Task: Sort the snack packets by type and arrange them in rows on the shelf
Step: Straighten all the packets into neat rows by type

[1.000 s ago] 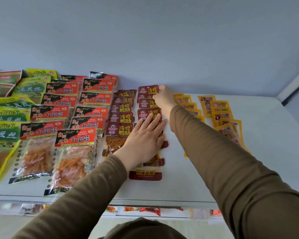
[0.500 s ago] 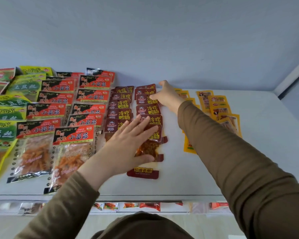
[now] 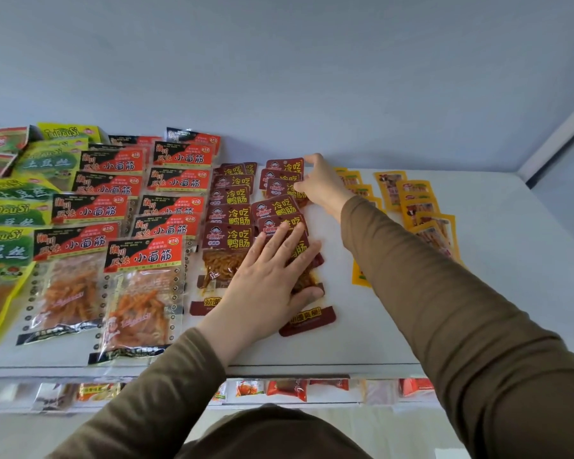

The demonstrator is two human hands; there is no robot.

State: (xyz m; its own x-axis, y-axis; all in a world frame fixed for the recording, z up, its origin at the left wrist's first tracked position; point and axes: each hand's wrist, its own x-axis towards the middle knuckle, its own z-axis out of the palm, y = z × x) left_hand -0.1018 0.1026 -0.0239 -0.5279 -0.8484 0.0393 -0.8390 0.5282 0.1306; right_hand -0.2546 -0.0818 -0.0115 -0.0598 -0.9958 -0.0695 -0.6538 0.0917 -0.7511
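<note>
Two rows of dark red snack packets run front to back on the white shelf (image 3: 388, 329): a left row (image 3: 229, 213) and a right row (image 3: 275, 207). My left hand (image 3: 272, 279) lies flat, fingers spread, on the front packets of the right row, covering most of them. My right hand (image 3: 322, 183) reaches to the back of that row. Its thumb and index finger rest against the right edges of the far packets, and no packet is lifted. My right forearm hides part of the small yellow packets (image 3: 421, 207).
Large red-and-black packets (image 3: 140, 253) fill two rows left of the dark red ones, and green-yellow bags (image 3: 4, 210) lie at the far left. The back wall (image 3: 312, 77) stands right behind the rows. A lower shelf (image 3: 285, 389) holds more small packets.
My left hand slid from the left row back onto the front of the right row. My right hand stayed at the back, shifting from pointing past the packets to touching their right edges.
</note>
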